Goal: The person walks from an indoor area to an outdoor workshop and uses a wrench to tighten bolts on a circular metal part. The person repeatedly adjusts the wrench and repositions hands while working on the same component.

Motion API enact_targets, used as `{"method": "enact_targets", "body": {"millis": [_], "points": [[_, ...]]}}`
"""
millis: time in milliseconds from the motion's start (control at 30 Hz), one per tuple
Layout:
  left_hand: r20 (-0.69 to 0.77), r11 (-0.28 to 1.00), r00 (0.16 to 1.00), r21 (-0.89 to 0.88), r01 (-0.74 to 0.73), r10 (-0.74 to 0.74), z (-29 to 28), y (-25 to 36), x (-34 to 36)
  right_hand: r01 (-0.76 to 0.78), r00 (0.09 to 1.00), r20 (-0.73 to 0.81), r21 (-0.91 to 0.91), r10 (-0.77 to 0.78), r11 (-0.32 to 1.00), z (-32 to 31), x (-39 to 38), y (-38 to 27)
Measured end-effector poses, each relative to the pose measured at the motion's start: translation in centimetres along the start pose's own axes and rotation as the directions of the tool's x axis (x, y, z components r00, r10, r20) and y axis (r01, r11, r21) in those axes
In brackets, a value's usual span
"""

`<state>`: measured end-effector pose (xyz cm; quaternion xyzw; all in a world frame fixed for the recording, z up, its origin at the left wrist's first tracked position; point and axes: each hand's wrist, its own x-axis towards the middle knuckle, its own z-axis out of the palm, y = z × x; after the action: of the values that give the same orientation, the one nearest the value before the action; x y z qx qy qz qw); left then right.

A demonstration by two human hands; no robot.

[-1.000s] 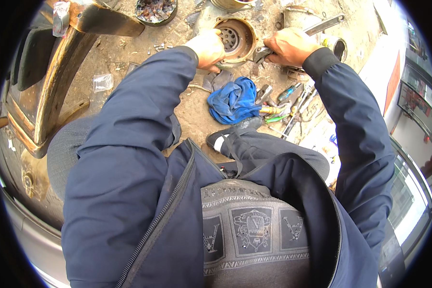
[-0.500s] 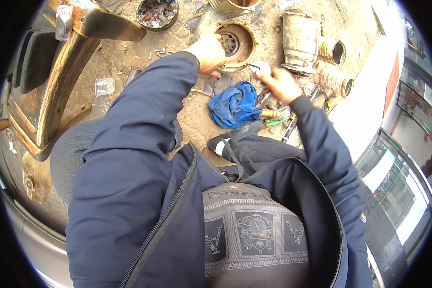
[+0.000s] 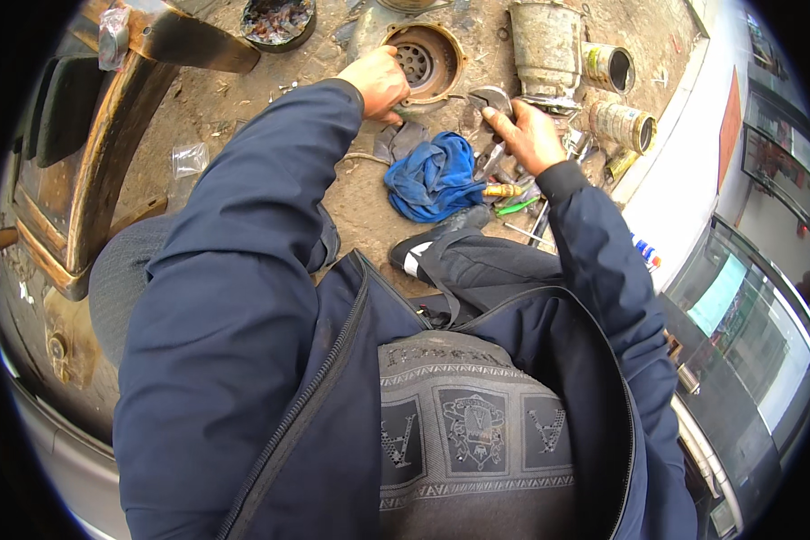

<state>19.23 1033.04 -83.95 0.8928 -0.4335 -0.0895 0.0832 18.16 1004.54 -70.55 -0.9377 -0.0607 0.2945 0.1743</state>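
A rusty round metal housing (image 3: 447,93) lies on the ground with its open end up, and a disc full of holes (image 3: 413,63) shows inside. My left hand (image 3: 380,83) is closed at its left rim, fingertips bent over the edge. Just right of the housing, my right hand (image 3: 528,135) grips a grey metal tool (image 3: 489,97) with a rounded jaw end, like pliers or a wrench; its exact kind is unclear. Below the hands lies a crumpled blue cloth (image 3: 435,177). Hand tools, one with a green handle (image 3: 517,206), are piled beside it.
A large metal cylinder (image 3: 546,54) and two open cans (image 3: 623,129) stand at the far right. A black tray of small parts (image 3: 279,20) sits at the far left. A worn wooden chair (image 3: 117,144) takes up the left side; a white ledge (image 3: 657,171) runs along the right.
My right hand has turned, and the tool's rounded end now points up, off the housing rim. My left hand stays at the rim. The whole view has shifted slightly.
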Motion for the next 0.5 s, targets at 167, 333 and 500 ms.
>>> {"method": "enact_targets", "body": {"millis": [167,333,500], "points": [[0.057,1.000,0.998,0.027,0.010,-0.011,-0.6,0.3,0.1,0.388,0.916,0.132,-0.528,-0.378,0.756,-4.5,3.3,1.1],[0.043,1.000,0.999,-0.010,0.014,-0.013,-0.6,0.2,0.0,0.538,0.831,0.292,-0.636,-0.474,0.552,-5.8,5.8,-0.9],[0.035,0.998,0.999,-0.052,0.017,-0.016,-0.2,0.0,0.0,0.672,0.710,0.388,-0.624,-0.587,0.400,-7.0,7.4,-3.2]]}}
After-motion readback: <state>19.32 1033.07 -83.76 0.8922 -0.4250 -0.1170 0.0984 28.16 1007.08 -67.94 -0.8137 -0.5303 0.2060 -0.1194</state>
